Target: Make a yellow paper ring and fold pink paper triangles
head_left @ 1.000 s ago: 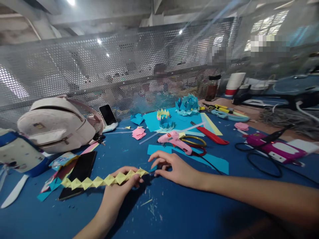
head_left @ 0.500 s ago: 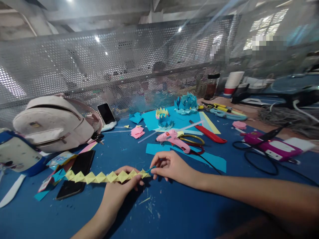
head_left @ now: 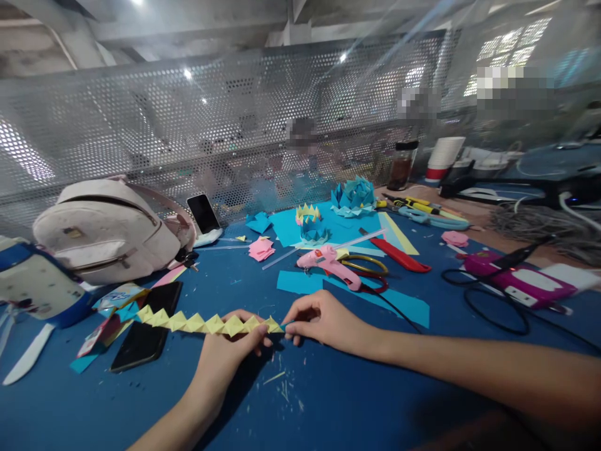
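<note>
A long zigzag strip of folded yellow paper [head_left: 197,323] stretches leftward from my hands, its far end over a black phone. My left hand [head_left: 235,338] pinches the strip near its right end, thumb on top. At that end, the fingertips of my right hand [head_left: 312,318] are closed on a small blue paper piece [head_left: 284,326], mostly hidden by the fingers. It meets the tip of the yellow strip. Just beyond my right hand lie a blue paper sheet [head_left: 300,282] and a pink hot glue gun [head_left: 328,263].
Behind are folded paper rings [head_left: 314,234], a blue paper lotus [head_left: 354,196], scissors [head_left: 364,265] and a red-handled cutter [head_left: 399,253]. A pale backpack [head_left: 103,232], a black phone [head_left: 141,344] and a white plastic knife [head_left: 29,356] lie left. A purple device [head_left: 521,280] with a black cable sits right.
My right hand has moved slightly left toward the strip's end, and less of the blue piece shows. The strip's left end has shifted right and up. The view has shifted a little.
</note>
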The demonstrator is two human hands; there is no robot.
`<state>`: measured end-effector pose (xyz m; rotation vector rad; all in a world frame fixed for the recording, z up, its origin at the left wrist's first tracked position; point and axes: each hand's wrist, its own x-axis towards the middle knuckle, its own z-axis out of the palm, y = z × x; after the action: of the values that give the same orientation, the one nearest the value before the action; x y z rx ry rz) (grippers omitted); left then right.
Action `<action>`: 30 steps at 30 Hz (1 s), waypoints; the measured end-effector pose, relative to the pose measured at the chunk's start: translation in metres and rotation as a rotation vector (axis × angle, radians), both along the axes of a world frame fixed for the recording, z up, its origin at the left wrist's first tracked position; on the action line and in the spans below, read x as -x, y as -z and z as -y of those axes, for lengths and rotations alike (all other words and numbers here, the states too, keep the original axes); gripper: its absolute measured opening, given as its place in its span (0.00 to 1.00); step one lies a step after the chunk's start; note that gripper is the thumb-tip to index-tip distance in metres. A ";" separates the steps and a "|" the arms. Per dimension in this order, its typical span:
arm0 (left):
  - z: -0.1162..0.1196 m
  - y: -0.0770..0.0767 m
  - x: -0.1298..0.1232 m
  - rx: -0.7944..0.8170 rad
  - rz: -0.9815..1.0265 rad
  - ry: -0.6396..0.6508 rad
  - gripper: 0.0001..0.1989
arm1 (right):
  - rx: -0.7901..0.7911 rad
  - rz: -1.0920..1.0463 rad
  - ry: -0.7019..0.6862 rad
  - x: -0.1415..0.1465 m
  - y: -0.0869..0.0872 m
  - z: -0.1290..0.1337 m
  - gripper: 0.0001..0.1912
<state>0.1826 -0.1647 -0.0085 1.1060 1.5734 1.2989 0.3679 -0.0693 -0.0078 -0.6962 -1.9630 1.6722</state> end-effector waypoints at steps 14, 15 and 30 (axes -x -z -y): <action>0.001 -0.001 -0.003 0.012 -0.002 0.019 0.17 | -0.029 0.057 -0.009 0.002 0.000 0.004 0.11; 0.001 -0.001 -0.003 0.012 -0.001 0.024 0.17 | -0.036 0.060 -0.008 0.002 0.000 0.004 0.10; -0.002 0.009 -0.001 0.017 -0.005 0.153 0.11 | -0.159 0.058 0.019 0.001 -0.009 0.011 0.01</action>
<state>0.1833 -0.1625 -0.0176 1.1955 1.4706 1.1795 0.3672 -0.0805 0.0009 -0.7079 -2.0955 1.4804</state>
